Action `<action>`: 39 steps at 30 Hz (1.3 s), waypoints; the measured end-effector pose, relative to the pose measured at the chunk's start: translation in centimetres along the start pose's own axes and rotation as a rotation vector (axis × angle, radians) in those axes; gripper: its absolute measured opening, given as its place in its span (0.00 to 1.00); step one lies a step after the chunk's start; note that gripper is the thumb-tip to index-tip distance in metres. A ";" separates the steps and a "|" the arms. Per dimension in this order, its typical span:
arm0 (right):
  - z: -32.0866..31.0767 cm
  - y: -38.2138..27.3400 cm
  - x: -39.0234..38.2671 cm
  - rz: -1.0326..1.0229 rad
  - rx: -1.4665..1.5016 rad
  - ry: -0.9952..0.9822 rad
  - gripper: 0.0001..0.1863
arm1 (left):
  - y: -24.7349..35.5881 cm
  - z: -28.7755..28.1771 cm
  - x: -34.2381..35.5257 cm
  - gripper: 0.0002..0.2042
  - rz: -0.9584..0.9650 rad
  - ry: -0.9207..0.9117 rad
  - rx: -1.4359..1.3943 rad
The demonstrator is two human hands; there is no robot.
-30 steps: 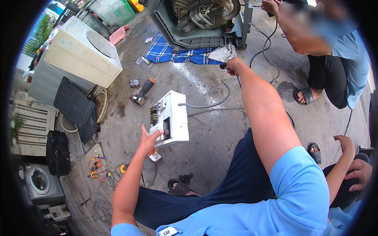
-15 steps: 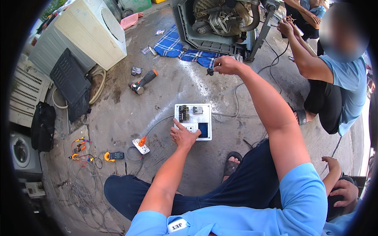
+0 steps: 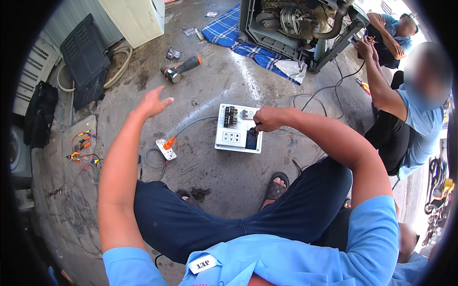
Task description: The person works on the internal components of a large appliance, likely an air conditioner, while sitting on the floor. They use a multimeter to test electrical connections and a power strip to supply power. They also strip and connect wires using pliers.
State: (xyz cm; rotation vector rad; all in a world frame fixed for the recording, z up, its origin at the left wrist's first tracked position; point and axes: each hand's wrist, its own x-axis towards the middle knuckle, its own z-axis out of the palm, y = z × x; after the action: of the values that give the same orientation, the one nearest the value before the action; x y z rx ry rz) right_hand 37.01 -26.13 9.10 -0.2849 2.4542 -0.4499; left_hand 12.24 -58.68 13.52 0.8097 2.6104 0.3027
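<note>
On the concrete floor in front of me lies a white electrical panel box [image 3: 221, 138] with sockets, black terminals, a breaker and a dark screen. My right hand [image 3: 271, 118] is over the box's right edge, fingers closed on a small black part [image 3: 256, 127] whose kind I cannot make out; it overlaps the screen's upper end. To the left, my left hand [image 3: 154, 103] hovers in the air with fingers apart and nothing in it. Beyond that hand lies a cordless power tool [image 3: 183, 68], dark with orange accents, apart from the fingers.
A white power strip [image 3: 167, 151] with an orange plug sits left of the box. An opened washing machine [image 3: 272, 35] stands ahead on a blue plaid cloth [image 3: 220, 29]. A co-worker [image 3: 415, 107] squats at right, another person [image 3: 393, 38] beyond. Cables [image 3: 78, 190] lie at left.
My right hand came back from near the washing machine to the box with the black part. My left hand lifted off the box and moved left and forward. The view shifted.
</note>
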 end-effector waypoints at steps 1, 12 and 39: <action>1.2 -0.4 0.6 0.008 0.026 0.025 0.16 | -1.9 -1.1 0.0 0.37 -0.054 0.128 -0.043; 6.5 -6.5 5.3 0.009 -0.017 0.259 0.12 | -13.2 1.0 -4.8 0.36 -0.471 -0.278 -0.420; 5.2 -7.3 1.0 0.250 0.038 0.038 0.14 | -15.7 4.6 1.8 0.23 -0.149 0.223 -0.578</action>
State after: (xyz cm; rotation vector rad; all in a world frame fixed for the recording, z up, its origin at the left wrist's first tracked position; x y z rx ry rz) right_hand 40.11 -34.47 7.46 0.0473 2.4732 -0.3951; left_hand 5.01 -69.96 3.93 0.3939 2.5427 1.0905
